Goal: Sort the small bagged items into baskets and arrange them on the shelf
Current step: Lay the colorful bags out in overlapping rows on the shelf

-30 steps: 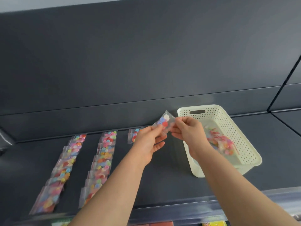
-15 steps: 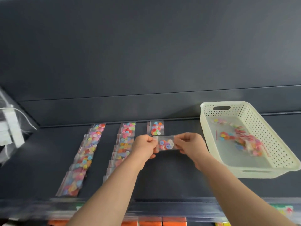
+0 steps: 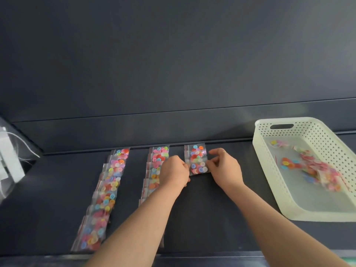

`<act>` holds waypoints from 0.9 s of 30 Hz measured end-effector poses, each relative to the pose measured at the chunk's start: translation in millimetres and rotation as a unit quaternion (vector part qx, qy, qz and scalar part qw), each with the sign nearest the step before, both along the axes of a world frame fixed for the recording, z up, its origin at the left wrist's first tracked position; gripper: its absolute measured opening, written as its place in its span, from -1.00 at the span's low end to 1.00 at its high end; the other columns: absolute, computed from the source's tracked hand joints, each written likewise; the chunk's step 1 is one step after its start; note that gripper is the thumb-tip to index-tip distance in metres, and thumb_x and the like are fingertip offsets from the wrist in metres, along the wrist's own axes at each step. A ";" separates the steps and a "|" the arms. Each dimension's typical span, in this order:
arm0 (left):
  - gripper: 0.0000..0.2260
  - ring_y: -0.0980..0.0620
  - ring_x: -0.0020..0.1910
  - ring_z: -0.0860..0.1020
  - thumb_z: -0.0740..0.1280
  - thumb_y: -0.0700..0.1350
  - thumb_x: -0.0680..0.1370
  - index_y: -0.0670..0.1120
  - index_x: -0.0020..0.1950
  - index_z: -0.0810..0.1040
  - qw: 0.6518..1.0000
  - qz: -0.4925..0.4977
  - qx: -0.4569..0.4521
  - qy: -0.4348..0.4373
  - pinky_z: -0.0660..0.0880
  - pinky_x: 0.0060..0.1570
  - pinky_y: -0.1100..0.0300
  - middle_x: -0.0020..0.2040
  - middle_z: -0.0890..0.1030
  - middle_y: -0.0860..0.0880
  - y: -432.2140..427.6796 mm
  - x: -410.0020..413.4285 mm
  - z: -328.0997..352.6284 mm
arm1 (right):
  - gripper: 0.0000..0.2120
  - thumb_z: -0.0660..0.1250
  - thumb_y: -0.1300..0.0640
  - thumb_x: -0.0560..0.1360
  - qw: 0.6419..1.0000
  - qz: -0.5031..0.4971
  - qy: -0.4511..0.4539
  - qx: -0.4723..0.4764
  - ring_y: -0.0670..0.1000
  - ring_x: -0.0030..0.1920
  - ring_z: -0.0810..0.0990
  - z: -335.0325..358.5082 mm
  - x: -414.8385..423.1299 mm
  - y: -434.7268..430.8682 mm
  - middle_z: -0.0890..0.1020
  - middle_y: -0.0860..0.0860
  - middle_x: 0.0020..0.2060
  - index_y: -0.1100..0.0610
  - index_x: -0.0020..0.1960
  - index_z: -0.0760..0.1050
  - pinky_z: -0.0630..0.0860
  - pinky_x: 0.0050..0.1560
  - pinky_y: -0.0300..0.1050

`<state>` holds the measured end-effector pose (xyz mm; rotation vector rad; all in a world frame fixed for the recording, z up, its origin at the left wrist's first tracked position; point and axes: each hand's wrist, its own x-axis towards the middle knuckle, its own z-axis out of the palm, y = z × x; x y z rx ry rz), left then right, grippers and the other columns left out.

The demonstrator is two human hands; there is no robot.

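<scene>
Third row just begun on the dark grey shelf (image 3: 212,209), with many bags left to lay out.

The left hand (image 3: 174,171) and right hand (image 3: 224,168) pinch the side edges of a small clear bag of coloured buttons (image 3: 198,168), which lies near the back edge. Two long rows of bags (image 3: 107,191) are laid out to the left. The cream perforated plastic basket (image 3: 269,170) at the right end holds loose button bags (image 3: 317,168). The left forearm hides the front of the middle row.

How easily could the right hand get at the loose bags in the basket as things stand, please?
Probably yes: the open-topped basket sits just right of the right hand, bare shelf between, nothing over the loose bags. It must first release the bag it pinches.
</scene>
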<state>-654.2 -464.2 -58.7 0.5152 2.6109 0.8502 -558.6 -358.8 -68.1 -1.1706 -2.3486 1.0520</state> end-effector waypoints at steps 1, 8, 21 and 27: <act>-0.81 0.05 -0.36 0.67 0.30 -0.06 0.62 -0.13 -0.12 0.60 1.000 -0.002 -0.006 0.002 0.66 -0.27 0.04 -0.31 0.66 -0.04 0.9 -2.6 -2.3 | -0.73 0.29 0.13 0.52 1.000 -0.004 -0.008 0.008 -0.07 -0.15 0.52 -1.1 -2.0 0.3 0.56 -0.18 -0.24 0.01 0.22 0.44 0.43 -0.14 -0.14; -0.78 0.10 -0.45 0.63 0.34 0.01 0.59 -0.14 -0.07 0.61 1.000 -0.011 -0.026 0.003 0.63 -0.35 0.17 -0.32 0.66 -0.03 5.7 -10.1 -7.4 | -0.74 0.30 0.13 0.52 0.999 -0.017 -0.024 0.026 -0.06 -0.15 0.52 -5.9 -7.6 2.1 0.56 -0.14 -0.20 0.03 0.21 0.45 0.47 -0.13 -0.14; -0.87 0.00 -0.09 0.62 0.36 0.07 0.52 0.03 -0.12 0.50 0.987 -0.141 0.071 0.024 0.57 -0.03 0.05 -0.13 0.64 0.07 60.6 43.7 40.2 | -0.82 0.22 0.05 0.57 0.953 -0.022 -0.065 0.294 0.01 0.06 0.52 59.8 60.0 39.7 0.58 -0.07 -0.02 -0.06 0.10 0.55 0.36 -0.24 -0.13; -0.88 0.01 -0.05 0.61 0.34 0.05 0.54 0.02 -0.06 0.51 0.972 -0.200 0.122 0.013 0.57 0.01 -0.01 -0.10 0.61 0.08 106.6 100.5 52.4 | -0.78 0.22 0.10 0.57 0.948 -0.081 -0.129 0.279 0.01 0.08 0.53 63.1 130.8 91.9 0.58 -0.10 0.06 -0.08 0.13 0.56 0.49 -0.13 -0.09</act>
